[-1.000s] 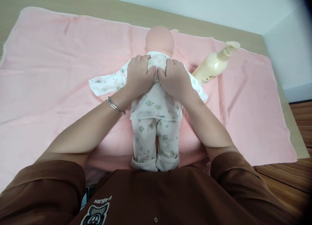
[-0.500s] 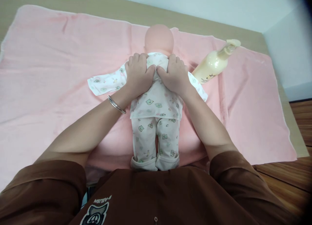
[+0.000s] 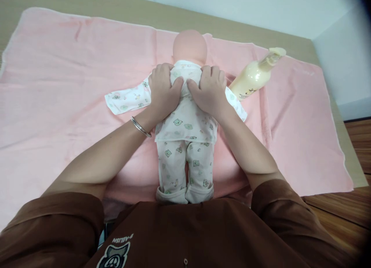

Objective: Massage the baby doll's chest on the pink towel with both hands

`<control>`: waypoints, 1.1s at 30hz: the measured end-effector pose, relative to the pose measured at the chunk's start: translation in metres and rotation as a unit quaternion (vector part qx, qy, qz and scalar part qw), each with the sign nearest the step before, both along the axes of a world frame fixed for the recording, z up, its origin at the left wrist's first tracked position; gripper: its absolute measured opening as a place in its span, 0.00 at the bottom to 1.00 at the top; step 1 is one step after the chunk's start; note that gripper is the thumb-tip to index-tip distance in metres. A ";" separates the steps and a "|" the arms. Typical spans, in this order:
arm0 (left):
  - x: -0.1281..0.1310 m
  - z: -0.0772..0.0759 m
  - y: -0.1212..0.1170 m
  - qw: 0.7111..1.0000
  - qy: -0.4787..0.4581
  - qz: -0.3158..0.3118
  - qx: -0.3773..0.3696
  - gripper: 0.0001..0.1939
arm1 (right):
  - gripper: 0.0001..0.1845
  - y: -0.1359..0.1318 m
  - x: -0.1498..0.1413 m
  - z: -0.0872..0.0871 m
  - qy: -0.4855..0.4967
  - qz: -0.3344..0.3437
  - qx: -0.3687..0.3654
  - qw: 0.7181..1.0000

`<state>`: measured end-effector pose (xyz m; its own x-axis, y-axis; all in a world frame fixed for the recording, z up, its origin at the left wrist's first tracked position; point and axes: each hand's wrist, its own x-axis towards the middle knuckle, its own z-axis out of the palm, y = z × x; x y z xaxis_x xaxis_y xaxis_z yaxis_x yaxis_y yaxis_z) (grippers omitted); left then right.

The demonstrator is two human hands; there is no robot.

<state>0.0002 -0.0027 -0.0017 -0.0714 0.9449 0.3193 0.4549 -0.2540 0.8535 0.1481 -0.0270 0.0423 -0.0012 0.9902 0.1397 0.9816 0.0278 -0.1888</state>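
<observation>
A baby doll (image 3: 185, 125) in a white printed suit lies lengthwise on a pink towel (image 3: 58, 67), its bald head (image 3: 189, 47) pointing away from me. My left hand (image 3: 162, 91) lies on the doll's left shoulder, its fingers curled over the top. My right hand (image 3: 209, 92) grips the right shoulder the same way. Both thumbs press on the upper back, close together near the middle. A silver bangle (image 3: 140, 127) circles my left wrist. The doll's feet reach my brown top at the near edge.
A cream pump bottle (image 3: 252, 80) lies on its side on the towel just right of the doll's shoulder. The towel covers a tan tabletop (image 3: 220, 26) against a pale wall. Wooden floor (image 3: 359, 144) shows beyond the table's right edge.
Both hands have slid a little up the doll's back towards the shoulders, and the thumbs have drawn slightly apart. The doll and bottle have stayed put.
</observation>
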 end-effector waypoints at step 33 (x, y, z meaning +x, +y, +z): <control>-0.002 0.002 -0.009 0.999 -0.036 -0.012 0.005 0.10 | 0.32 -0.040 -0.014 0.029 -0.011 0.070 0.046 0.996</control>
<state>-0.0018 -0.0115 0.0001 -0.0713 0.9437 0.3229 0.3862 -0.2724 0.8813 0.1344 -0.0674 0.0711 -0.1431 0.9630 0.2282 0.9708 0.1815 -0.1569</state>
